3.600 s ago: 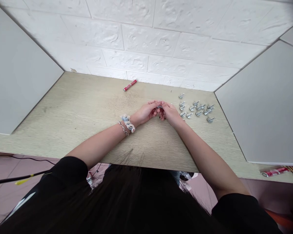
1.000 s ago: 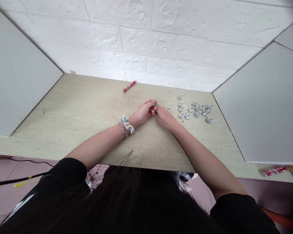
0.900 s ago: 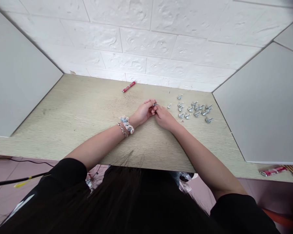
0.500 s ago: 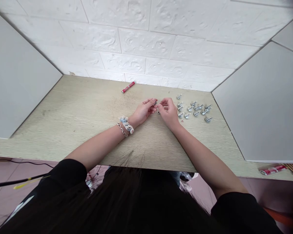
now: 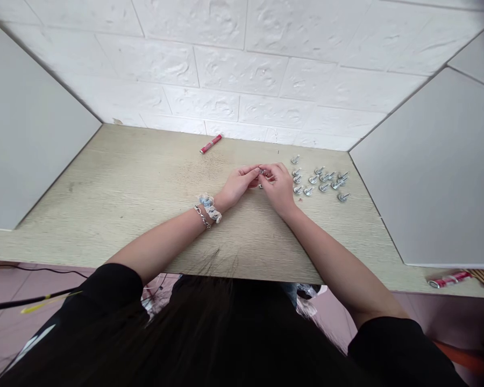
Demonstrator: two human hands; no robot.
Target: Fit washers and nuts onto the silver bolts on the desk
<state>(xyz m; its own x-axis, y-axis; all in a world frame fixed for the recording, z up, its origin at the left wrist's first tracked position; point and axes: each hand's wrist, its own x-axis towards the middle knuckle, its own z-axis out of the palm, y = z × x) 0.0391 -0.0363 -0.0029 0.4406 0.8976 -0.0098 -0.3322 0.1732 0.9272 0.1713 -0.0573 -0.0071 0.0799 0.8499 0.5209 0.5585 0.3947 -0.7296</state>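
Observation:
My left hand (image 5: 239, 186) and my right hand (image 5: 279, 187) meet over the middle of the light wooden desk (image 5: 125, 193). Both pinch a small silver metal piece (image 5: 262, 172) between their fingertips; it looks like one of the bolts, though most of it is hidden. Another tiny metal bit (image 5: 260, 186) lies on the desk just below the fingers. To the right of my right hand lie several small silver bolts (image 5: 320, 181) in loose rows. My left wrist wears a chain bracelet and a scrunchie (image 5: 210, 207).
A red tube-like stick (image 5: 210, 144) lies near the back wall. Grey side panels (image 5: 427, 177) close in the desk on both sides. A second red stick (image 5: 447, 280) lies beyond the right panel. Cables (image 5: 32, 267) run below the desk's front edge at left.
My right hand reached right toward the bolts and came back to my left hand. The single bolt that lay apart, left of the rows, is gone from view. The camera tilted slightly.

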